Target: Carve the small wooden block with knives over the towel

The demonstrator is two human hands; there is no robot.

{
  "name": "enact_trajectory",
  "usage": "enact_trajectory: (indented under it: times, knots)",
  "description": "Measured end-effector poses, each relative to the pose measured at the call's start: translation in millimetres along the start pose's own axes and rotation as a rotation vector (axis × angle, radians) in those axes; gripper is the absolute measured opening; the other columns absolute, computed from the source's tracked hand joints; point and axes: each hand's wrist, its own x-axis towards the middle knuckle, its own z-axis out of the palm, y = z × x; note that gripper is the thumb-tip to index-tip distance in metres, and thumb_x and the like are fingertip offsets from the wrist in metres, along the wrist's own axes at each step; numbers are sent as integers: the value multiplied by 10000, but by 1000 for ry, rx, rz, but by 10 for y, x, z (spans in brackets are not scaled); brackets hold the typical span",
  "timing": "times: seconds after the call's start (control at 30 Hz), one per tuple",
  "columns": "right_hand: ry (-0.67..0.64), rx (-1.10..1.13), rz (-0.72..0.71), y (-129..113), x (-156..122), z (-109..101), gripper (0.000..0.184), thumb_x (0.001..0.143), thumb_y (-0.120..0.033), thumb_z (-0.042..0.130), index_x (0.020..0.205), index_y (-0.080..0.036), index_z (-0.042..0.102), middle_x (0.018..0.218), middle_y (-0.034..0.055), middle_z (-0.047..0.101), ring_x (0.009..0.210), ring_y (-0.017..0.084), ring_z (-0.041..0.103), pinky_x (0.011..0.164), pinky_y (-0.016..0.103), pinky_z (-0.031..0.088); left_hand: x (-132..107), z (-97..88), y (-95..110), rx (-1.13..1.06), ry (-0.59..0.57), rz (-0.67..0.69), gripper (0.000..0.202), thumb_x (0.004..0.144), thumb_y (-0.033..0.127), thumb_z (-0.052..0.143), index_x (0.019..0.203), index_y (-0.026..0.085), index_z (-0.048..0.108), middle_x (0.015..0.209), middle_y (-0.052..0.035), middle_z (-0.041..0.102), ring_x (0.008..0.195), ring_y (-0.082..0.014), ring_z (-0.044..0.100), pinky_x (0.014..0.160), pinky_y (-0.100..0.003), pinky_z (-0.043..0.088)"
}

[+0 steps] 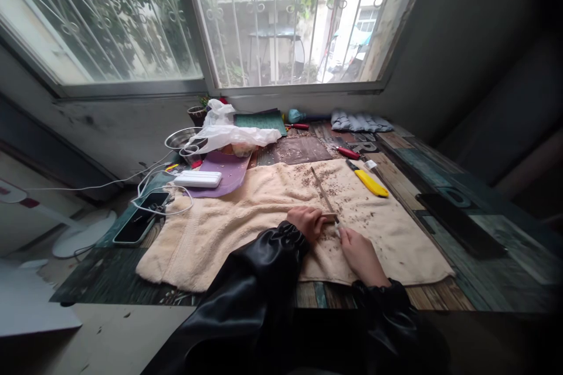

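My left hand (307,222) is closed around a small reddish-brown piece of wood (329,218), whose end sticks out to the right of the fingers. My right hand (361,253) grips the light handle of a long, thin file (323,192). The file's blade points away and to the left, passing against the end of the wood. Both hands are low over a cream towel (237,217) strewn with brown shavings. Beyond my right hand, a yellow utility knife (369,181) lies on the towel. Fingers hide most of the wood and the handle.
A red-handled tool (348,153) lies past the towel. On the left are a white power bank (197,179) with a cable, a purple sheet (233,173), a phone (141,220) and a plastic bag (237,136). A dark flat object (460,225) lies on the right.
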Motion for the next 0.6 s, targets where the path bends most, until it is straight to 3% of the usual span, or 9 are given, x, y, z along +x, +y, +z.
enact_trajectory:
  times: [0.33, 0.47, 0.6]
  knots:
    - [-61, 61, 61, 62, -210, -9, 390, 792, -355, 213, 659, -192, 541, 613, 33, 582, 567, 129, 492, 524, 203, 308, 37, -75, -27, 2, -21, -137, 220, 769, 351, 410, 730, 215, 579, 708, -1, 614, 695, -150, 531, 648, -286, 335]
    - [-81, 66, 78, 118, -301, -35, 389, 791, -364, 218, 658, -191, 540, 618, 34, 588, 575, 131, 497, 529, 202, 313, 40, -95, -66, -24, -27, -50, 201, 778, 326, 405, 753, 215, 572, 771, -2, 617, 736, -160, 523, 680, -291, 341]
    - [-76, 39, 60, 80, -165, -43, 399, 794, -364, 218, 663, -187, 551, 633, 44, 598, 573, 133, 496, 532, 206, 304, 9, -59, -44, -47, -29, -21, 221, 784, 329, 391, 754, 213, 577, 754, -20, 614, 727, -160, 524, 677, -293, 360]
